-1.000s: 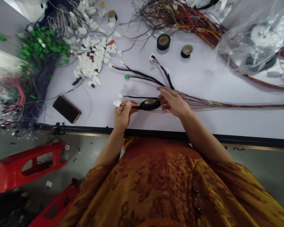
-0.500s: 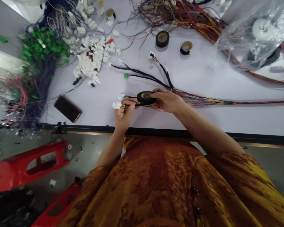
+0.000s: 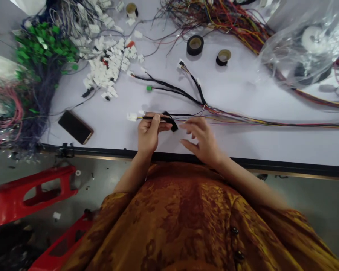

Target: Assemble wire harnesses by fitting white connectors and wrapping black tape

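My left hand [image 3: 148,133] pinches a black-taped wire branch whose white connector [image 3: 132,117] sticks out to the left. A roll of black tape [image 3: 173,125] hangs edge-on from that branch, just right of my left fingers. My right hand [image 3: 202,139] is off the roll, fingers apart and holding nothing, a short gap to its right. Behind my hands, other taped branches of the wire harness [image 3: 228,114] fan out. One ends in a green connector [image 3: 149,88], another in a small black-and-white connector [image 3: 181,64].
Two tape rolls, one thick [image 3: 194,45] and one thin [image 3: 223,57], lie behind the harness. A phone [image 3: 75,127] rests near the front edge at left. White connectors [image 3: 107,67], green connectors [image 3: 36,45] and coloured wires [image 3: 228,22] are heaped behind. A plastic bag [image 3: 305,52] lies at right.
My right hand turned the tape roll about the branch, then let go and drew back with spread fingers. The roll now hangs edge-on. My left hand still grips the branch.
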Action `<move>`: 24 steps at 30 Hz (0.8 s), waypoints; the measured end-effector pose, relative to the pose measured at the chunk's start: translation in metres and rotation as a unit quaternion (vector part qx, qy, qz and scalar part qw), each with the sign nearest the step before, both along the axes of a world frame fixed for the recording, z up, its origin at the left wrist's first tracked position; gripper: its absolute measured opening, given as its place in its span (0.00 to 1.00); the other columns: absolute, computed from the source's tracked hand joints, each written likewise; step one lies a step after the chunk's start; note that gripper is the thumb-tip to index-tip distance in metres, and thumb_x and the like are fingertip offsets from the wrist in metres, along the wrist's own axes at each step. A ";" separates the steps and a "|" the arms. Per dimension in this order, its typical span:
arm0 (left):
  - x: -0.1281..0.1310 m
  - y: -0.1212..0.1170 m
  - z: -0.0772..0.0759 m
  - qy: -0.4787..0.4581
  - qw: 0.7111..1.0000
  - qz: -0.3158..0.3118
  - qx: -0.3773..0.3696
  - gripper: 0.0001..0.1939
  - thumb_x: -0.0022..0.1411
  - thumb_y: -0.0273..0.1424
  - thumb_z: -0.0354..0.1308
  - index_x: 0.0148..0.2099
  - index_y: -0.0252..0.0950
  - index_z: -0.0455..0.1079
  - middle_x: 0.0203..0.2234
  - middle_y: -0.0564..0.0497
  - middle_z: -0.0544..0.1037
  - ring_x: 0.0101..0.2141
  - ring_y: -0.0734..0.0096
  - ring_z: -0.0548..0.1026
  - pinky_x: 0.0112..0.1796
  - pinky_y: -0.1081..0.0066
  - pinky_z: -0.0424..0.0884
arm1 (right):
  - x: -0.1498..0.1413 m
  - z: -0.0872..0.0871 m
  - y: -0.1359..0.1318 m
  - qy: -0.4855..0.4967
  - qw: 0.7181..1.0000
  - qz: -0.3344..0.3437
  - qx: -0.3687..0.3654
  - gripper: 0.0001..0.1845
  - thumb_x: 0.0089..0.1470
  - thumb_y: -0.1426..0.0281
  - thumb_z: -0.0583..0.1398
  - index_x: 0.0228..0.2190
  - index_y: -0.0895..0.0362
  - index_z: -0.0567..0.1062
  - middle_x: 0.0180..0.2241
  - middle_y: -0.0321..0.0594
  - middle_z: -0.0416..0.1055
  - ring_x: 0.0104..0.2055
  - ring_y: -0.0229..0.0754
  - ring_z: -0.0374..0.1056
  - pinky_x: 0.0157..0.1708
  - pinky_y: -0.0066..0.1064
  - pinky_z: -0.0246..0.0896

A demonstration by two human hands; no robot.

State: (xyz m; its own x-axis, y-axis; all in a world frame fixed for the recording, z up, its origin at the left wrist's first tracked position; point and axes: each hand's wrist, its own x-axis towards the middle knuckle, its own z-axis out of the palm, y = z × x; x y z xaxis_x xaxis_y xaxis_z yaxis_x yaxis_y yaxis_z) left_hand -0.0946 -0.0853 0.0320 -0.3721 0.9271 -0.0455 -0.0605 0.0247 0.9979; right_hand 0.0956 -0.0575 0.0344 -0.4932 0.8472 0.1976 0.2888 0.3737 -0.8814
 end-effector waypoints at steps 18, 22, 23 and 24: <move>0.006 -0.003 0.013 0.192 0.972 -0.125 0.051 0.12 0.66 0.43 0.59 0.39 0.40 0.73 0.36 0.49 0.83 0.44 0.64 0.82 0.46 0.64 0.78 | -0.014 0.004 0.027 0.065 0.971 -0.072 -0.220 0.20 0.57 0.62 0.62 0.48 0.53 0.65 0.39 0.40 0.71 0.26 0.34 0.63 0.22 0.26 0.63; 0.000 -0.013 0.018 0.320 0.926 -0.179 0.094 0.08 0.69 0.35 0.57 0.41 0.41 0.77 0.38 0.49 0.83 0.46 0.65 0.80 0.50 0.65 0.74 | -0.028 -0.003 0.063 0.054 0.900 0.061 -0.429 0.20 0.55 0.67 0.61 0.48 0.56 0.63 0.25 0.30 0.68 0.17 0.31 0.55 0.13 0.24 0.50; -0.002 -0.013 0.017 0.319 0.930 -0.164 0.084 0.09 0.69 0.35 0.56 0.40 0.40 0.77 0.37 0.48 0.83 0.41 0.68 0.81 0.46 0.67 0.75 | -0.025 -0.004 0.065 0.038 0.897 0.100 -0.430 0.20 0.54 0.67 0.62 0.47 0.57 0.64 0.26 0.31 0.69 0.17 0.31 0.56 0.13 0.24 0.51; -0.003 -0.013 0.015 0.301 0.940 -0.151 0.065 0.11 0.70 0.36 0.55 0.39 0.38 0.76 0.36 0.48 0.83 0.35 0.71 0.81 0.39 0.70 0.76 | -0.021 -0.005 0.063 0.021 0.903 0.134 -0.407 0.22 0.52 0.67 0.64 0.47 0.57 0.66 0.28 0.33 0.72 0.18 0.31 0.58 0.15 0.25 0.53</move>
